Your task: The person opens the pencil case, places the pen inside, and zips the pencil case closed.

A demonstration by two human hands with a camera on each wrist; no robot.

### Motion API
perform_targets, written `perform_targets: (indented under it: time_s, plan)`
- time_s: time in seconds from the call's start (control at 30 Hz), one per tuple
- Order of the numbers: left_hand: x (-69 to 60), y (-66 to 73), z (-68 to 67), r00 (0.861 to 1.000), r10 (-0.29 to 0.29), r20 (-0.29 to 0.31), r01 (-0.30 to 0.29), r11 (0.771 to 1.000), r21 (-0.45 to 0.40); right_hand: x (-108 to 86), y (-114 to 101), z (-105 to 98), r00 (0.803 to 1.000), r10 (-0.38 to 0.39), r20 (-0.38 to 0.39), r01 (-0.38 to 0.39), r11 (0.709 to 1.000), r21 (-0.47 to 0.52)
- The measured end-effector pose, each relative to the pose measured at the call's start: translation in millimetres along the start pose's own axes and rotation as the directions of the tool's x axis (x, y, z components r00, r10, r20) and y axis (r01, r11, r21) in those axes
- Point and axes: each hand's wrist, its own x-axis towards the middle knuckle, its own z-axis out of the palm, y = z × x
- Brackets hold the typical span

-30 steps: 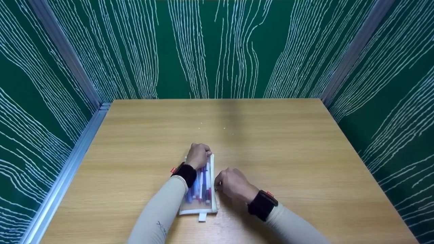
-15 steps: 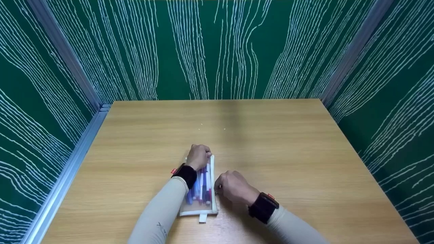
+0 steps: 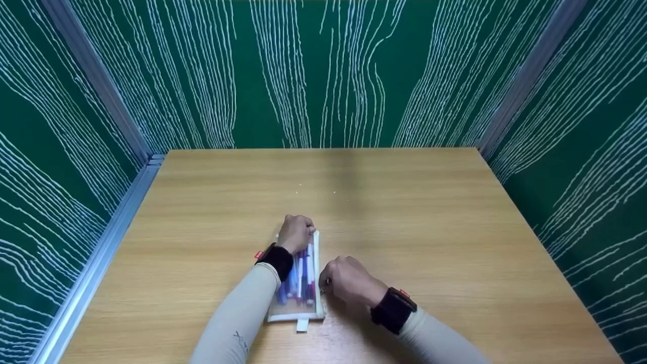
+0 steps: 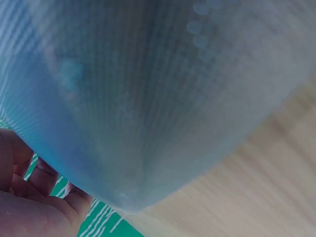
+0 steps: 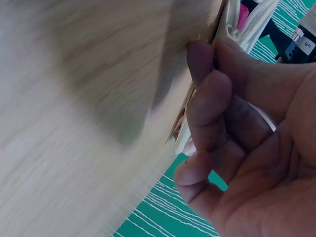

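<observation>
A see-through pencil case [image 3: 290,310] with white edging lies lengthwise on the table, with several pens [image 3: 302,278] showing through it. My left hand [image 3: 295,233] grips the far end of the case. In the left wrist view the mesh side [image 4: 143,123] fills most of the picture, with the fingers at its edge. Beside the long right edge, my right hand [image 3: 349,279] pinches the zipper pull between thumb and forefinger. The zipper slider [image 5: 233,32] shows just past the fingertips in the right wrist view, and the pull itself is mostly hidden by them.
The wooden table [image 3: 429,217] has green walls with white lines [image 3: 343,76] at its back and sides. A few tiny white specks [image 3: 334,192] lie beyond the case. A white tab [image 3: 302,325] sticks out from the case's near end.
My right hand has shifted very slightly toward me along the case's right edge, still pinching. The left hand and the case stay almost where they were.
</observation>
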Motion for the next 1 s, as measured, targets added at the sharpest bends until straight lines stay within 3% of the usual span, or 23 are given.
perform_targets:
  time_s: [0.37,0.63,1.0]
  plan:
    - [-2.9,1.9,-3.0,0.997,0.070,-0.020,-0.069,0.997,0.046,-0.7,-0.1,-2.6,0.997,-0.016,0.069,0.012,0.998,0.060]
    - [-3.0,2.0,-3.1,1.000,0.030,-0.005,-0.030,0.999,0.031,-1.3,-1.0,-2.7,0.992,0.013,0.127,-0.025,0.995,0.094]
    - [-2.4,2.5,-2.4,0.999,0.033,-0.007,-0.033,0.999,0.026,-1.0,-0.7,-5.5,0.981,0.021,0.194,-0.043,0.993,0.108]
